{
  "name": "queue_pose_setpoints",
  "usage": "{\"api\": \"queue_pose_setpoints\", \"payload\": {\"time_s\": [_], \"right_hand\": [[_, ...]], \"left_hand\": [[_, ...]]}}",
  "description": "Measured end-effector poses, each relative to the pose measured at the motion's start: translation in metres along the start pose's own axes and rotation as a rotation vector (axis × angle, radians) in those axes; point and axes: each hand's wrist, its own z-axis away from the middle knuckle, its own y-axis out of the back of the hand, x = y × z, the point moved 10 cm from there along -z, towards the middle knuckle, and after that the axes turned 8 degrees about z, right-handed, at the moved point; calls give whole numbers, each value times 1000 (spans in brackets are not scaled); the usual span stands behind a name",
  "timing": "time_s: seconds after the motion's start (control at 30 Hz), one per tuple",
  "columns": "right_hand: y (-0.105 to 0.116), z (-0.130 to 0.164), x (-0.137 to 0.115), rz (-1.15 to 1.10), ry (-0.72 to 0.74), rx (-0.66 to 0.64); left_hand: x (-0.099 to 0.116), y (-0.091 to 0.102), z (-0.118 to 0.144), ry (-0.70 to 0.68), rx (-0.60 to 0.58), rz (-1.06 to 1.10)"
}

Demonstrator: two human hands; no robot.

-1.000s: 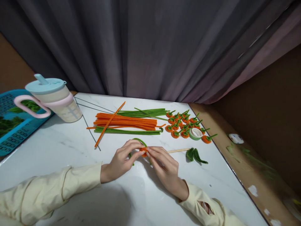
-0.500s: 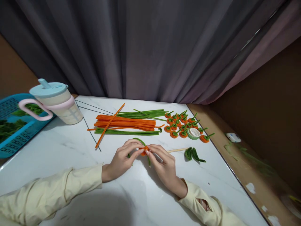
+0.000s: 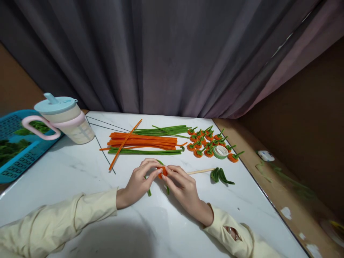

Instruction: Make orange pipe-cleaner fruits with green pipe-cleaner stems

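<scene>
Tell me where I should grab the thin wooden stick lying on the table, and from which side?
Probably grab the wooden stick near its bare right end, coming down from above with fingertips. It lies flat on the white table, too low to slide under. Its left end runs in by the right hand, and green bent pipe cleaners lie just past its right tip.
</scene>
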Motion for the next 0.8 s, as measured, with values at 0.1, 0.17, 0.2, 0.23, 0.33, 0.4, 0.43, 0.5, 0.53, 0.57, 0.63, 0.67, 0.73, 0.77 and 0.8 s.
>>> {"api": "queue_pose_setpoints", "payload": {"time_s": [0.1,0.17,0.2,0.23,0.33,0.4,0.43,0.5,0.53,0.57,0.63,0.67,0.73,0.77,0.8], "right_hand": [[-2,1,1,13,-14,-21],[-2,1,1,15,-15,-22],[-1,1,1,15,-13,-20],[-1,1,1,12,-11,-19],[-2,1,1,-3,-11,-22],[-2,1,1,-11,-8,-24],[-2,0,1,-14,-6,-25],[-2,0,0,-22,2,-29],[-3,0,0,-27,2,-34],[-3,0,0,-34,2,-39],[-4,-1,1,-49,-7,-51],[-4,-1,2,-55,-13,-53],[-3,-2,3,-65,-28,-49],[-2,-2,5,-70,-39,-45],[-1,-3,6,-78,-53,-40]], "left_hand": [[-11,1,1,93,19,34],[-11,0,1,90,17,36],[-9,0,1,77,13,33],[-8,0,1,63,9,31],[-3,-1,1,23,-11,35],[0,-3,1,3,-28,38],[1,-3,1,-2,-37,39],[1,-5,1,-2,-54,39],[1,-5,1,2,-63,38],[1,-6,1,6,-71,35],[0,-7,1,13,-82,25],[0,-6,1,13,-83,14],[1,-6,1,10,-87,-25],[2,-7,1,8,-92,-54],[2,-7,1,5,-95,-87]]}}
